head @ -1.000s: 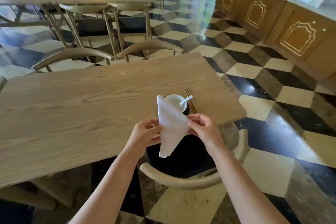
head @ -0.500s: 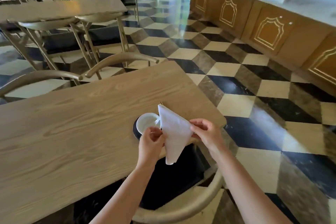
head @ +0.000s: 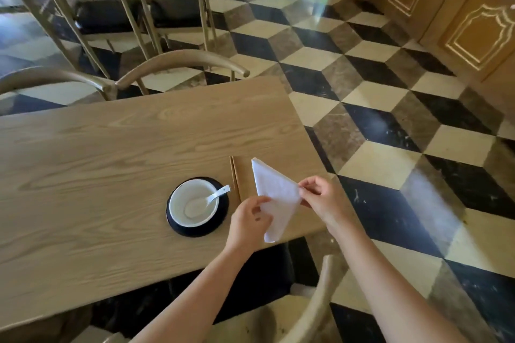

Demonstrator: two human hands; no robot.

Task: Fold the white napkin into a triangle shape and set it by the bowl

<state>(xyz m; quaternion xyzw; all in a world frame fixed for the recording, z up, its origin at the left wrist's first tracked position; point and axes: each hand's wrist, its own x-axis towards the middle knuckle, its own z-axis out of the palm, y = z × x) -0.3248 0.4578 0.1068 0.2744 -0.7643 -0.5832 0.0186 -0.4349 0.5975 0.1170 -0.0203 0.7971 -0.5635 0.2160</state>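
Nearest, the left hand (head: 249, 219) and right hand (head: 320, 199) each pinch an opposite edge of the white napkin (head: 277, 198), fingers closed on the cloth, probably to keep its triangle fold from springing open. It hangs above the table (head: 111, 153) near the right end, not yet laid down. Just beyond lie chopsticks (head: 235, 175); left of them, the bowl (head: 193, 203) with its spoon (head: 214, 195) sits on a dark saucer (head: 220, 227), leaving bare wood for the napkin.

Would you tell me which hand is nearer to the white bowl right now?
Left. The left hand pinches the napkin just right of the bowl and its dark saucer; the right hand grips the napkin's far side.
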